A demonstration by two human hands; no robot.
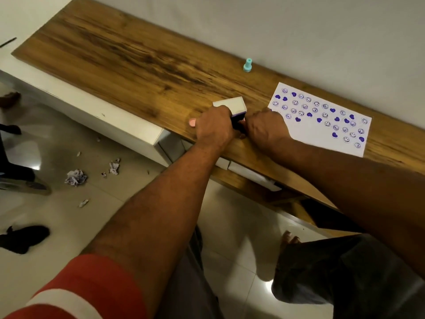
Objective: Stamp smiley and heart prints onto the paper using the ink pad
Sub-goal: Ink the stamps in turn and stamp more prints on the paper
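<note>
Red-and-white sleeve (80, 291) sat lowest in the frame, on the left arm. Both arms reached to the wooden table (128, 56). The ink pad (236, 122) lay near the table's front edge, its white lid (230, 104) raised at the pad's 12 o'clock. The left hand (215, 126) gripped it from 9 o'clock and the right hand (266, 127) from 3 o'clock. Fingers of both were curled in round the case; the fingertips were hidden behind the knuckles.

The paper (322, 132) lay at 3 o'clock from the pad, already well covered with purple smileys and hearts. Its near-left corner touched the right hand.

Hazards, as judged:
- The pad sat close to the edge, so a slip while working the lid could send it to the floor.
- Inked fingertips so near the corner could smear the sheet.
- The pink stamp (192, 122), half hidden at the left hand's 9 o'clock, could be knocked off the edge by that wrist.
- The teal stamp (247, 65), at 12 o'clock by the wall, stood well apart and seemed safe.
</note>
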